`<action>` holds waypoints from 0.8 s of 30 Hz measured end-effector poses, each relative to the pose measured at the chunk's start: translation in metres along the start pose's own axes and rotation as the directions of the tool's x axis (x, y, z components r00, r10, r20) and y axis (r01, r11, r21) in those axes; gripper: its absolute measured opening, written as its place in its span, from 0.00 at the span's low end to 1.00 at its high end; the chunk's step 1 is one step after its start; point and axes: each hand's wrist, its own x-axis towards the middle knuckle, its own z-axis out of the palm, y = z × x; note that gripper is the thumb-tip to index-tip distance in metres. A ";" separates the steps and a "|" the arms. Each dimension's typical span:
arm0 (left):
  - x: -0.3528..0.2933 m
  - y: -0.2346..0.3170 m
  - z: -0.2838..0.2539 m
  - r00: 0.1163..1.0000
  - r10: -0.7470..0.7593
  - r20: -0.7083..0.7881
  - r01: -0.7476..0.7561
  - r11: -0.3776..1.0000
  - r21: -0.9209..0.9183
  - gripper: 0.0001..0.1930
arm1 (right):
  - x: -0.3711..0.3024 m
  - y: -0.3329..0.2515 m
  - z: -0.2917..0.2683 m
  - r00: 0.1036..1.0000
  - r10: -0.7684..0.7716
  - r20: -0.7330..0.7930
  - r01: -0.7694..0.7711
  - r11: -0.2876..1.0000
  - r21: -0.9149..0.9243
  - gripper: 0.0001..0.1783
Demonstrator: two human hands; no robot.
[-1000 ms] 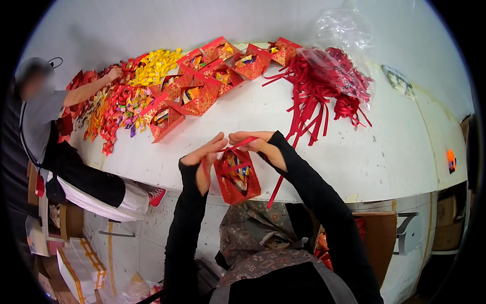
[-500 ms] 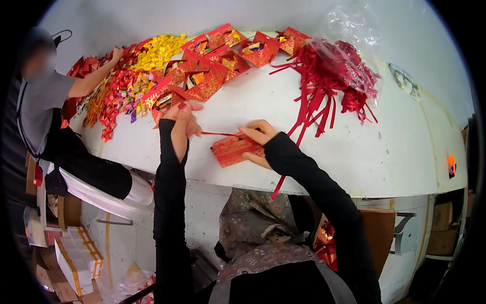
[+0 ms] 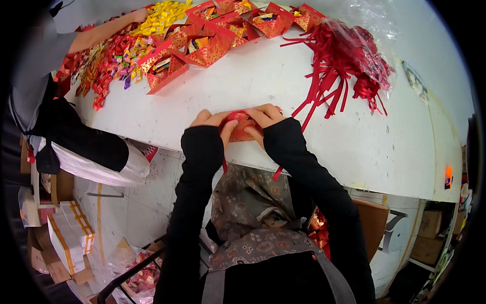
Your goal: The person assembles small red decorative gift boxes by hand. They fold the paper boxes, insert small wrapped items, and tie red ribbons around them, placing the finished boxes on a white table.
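Note:
A small red patterned gift box (image 3: 243,136) lies near the table's front edge, between my two hands and largely covered by them. My left hand (image 3: 214,121) is closed at its left side, with a red ribbon (image 3: 237,116) pinched at the thumb and fingers on top of the box. From the other side my right hand (image 3: 264,120) grips the box, its thumb in front and fingers bent over the top. Ribbon ends hang past the table edge below both wrists. How the ribbon runs under my fingers is hidden.
Several open red boxes (image 3: 205,48) filled with sweets stand along the back. Left of them are heaps of wrapped candies (image 3: 164,17), where a co-worker's arm (image 3: 109,28) reaches in. A bundle of red ribbons (image 3: 336,66) in clear plastic lies at the back right.
My left hand has come in from the upper left, where it drew the ribbon taut, to the box. My right hand has stayed on the box. The view has shifted.

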 end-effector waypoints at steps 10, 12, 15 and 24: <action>-0.013 0.009 -0.027 0.842 -0.104 0.529 0.406 0.767 -0.496 0.10 | 0.002 -0.004 0.006 0.992 -0.057 -0.115 0.064 0.997 0.052 0.18; -0.020 0.008 -0.016 0.800 -0.118 0.588 0.564 0.485 -0.669 0.11 | 0.006 0.004 0.005 0.966 -0.226 -0.128 0.240 0.964 0.111 0.15; -0.027 0.009 0.001 0.817 -0.277 0.505 0.575 0.456 -0.679 0.09 | 0.020 0.017 -0.010 0.947 -0.318 -0.040 0.320 0.931 0.174 0.12; -0.020 0.010 0.042 0.990 -0.088 0.114 0.144 0.657 -0.740 0.04 | 0.021 0.029 -0.003 0.988 0.071 0.137 -0.145 0.728 0.670 0.05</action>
